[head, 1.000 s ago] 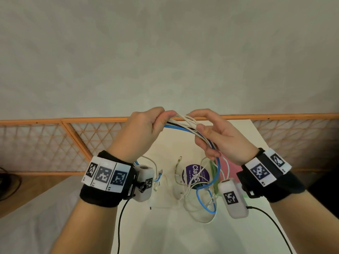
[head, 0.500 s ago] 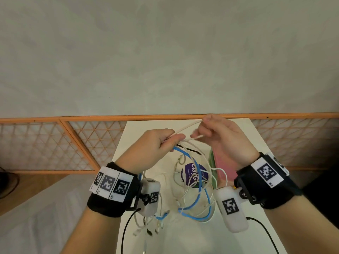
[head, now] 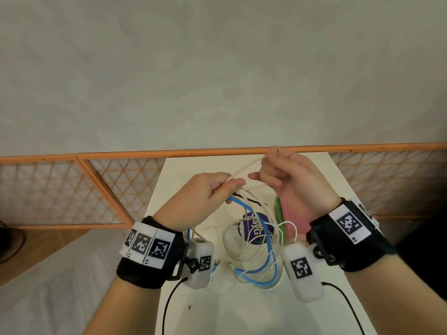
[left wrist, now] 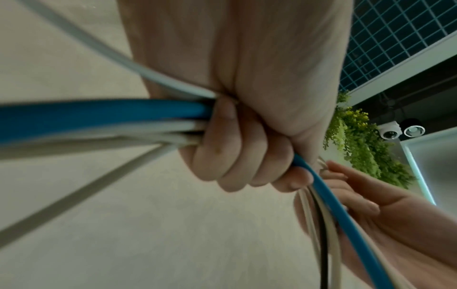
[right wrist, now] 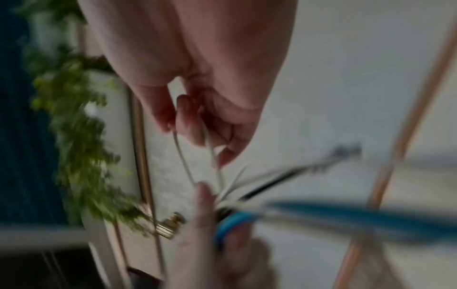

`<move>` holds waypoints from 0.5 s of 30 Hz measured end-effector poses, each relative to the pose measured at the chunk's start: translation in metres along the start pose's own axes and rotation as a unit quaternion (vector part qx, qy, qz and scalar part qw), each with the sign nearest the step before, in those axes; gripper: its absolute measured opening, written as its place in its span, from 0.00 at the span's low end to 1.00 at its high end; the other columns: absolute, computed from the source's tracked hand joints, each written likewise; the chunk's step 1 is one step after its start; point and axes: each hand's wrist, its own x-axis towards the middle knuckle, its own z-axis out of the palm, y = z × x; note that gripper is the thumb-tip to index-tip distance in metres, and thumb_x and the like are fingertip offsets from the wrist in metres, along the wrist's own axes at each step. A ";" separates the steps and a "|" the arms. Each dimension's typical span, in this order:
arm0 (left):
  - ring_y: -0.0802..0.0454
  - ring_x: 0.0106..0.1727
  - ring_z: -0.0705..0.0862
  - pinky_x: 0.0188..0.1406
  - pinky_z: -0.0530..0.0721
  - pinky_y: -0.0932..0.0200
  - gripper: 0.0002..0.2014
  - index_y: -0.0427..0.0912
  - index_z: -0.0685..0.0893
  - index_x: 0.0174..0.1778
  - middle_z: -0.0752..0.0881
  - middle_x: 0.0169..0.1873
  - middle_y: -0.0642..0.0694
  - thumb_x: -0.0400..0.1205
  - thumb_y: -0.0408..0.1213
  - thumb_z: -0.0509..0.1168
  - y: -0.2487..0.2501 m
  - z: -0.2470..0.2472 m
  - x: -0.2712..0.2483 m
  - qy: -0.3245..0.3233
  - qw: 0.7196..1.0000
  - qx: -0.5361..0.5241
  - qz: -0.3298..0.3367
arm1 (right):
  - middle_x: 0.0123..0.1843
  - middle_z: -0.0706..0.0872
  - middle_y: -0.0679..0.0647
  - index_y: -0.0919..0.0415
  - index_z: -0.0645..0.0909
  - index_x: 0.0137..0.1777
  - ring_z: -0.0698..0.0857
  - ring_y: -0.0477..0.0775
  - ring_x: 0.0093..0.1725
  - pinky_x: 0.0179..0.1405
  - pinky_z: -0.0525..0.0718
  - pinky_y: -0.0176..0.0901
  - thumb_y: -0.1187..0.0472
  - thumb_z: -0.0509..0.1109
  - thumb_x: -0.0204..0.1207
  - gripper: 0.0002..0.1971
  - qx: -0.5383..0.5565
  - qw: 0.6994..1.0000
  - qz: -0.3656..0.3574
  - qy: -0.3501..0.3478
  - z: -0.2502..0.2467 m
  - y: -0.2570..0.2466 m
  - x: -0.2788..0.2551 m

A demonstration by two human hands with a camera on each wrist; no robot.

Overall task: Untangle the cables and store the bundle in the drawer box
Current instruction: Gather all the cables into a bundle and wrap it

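The fingers (left wrist: 237, 166) of the left hand (head: 200, 201) are curling tight round the cables (head: 254, 250), probably anchoring the bundle above the desk (head: 242, 315) while the right hand (head: 287, 180) is pinching one white strand (head: 244, 167) and drawing it up and clear. Loose loops are hanging over the desk's middle. A pink box (head: 290, 215), maybe the drawer box, is sitting by the right edge. Beyond the far edge, an orange lattice (head: 72, 189) is running under a grey wall (head: 217, 68).

right wrist view motion-blurred, cables (right wrist: 321, 213) smeared, drawer box (head: 294, 213) mostly hidden behind right hand (head: 292, 180)
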 end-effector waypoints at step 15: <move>0.66 0.25 0.75 0.30 0.70 0.75 0.19 0.51 0.76 0.26 0.77 0.18 0.63 0.86 0.45 0.60 -0.008 0.001 -0.003 -0.005 1.000 -0.007 -0.028 | 0.19 0.65 0.43 0.54 0.79 0.29 0.64 0.42 0.19 0.31 0.79 0.34 0.54 0.60 0.76 0.15 0.016 0.999 -0.042 -0.005 -0.012 -0.030 -0.001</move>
